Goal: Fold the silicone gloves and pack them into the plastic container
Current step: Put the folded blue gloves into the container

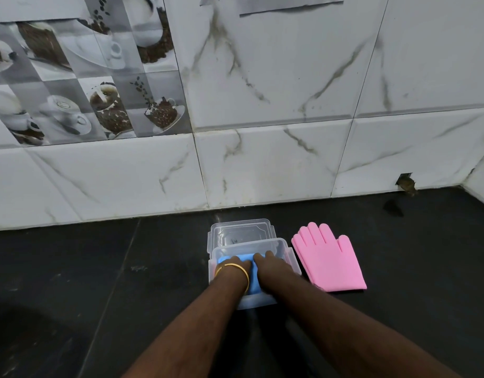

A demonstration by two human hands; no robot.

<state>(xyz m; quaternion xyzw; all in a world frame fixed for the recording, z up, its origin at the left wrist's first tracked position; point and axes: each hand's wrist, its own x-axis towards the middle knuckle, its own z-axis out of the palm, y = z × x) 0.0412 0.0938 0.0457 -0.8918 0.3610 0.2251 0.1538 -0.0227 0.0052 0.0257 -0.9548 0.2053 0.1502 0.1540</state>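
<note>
Both your hands are down inside the plastic container, pressing the folded blue glove into it. Your left hand, the one with the gold bangle, lies on the glove's left part; your right hand lies on its right part. The fingers are hidden behind the knuckles, so you cannot tell whether either grip is clenched on the blue silicone or merely flat on it.

Expect the silicone to be soft, light and springy; I judge it will try to unfold once you let go, so keep pressure on the fold.

The pink glove lies flat and unfolded on the dark bench, just right of the container and close to its wall. Its long axis runs away from you, tilted slightly left, fingers toward the tiled wall, cuff nearest you. Take it at the cuff edge, where the material is broad. The clear lid sits just behind the container, against its far rim.
</note>
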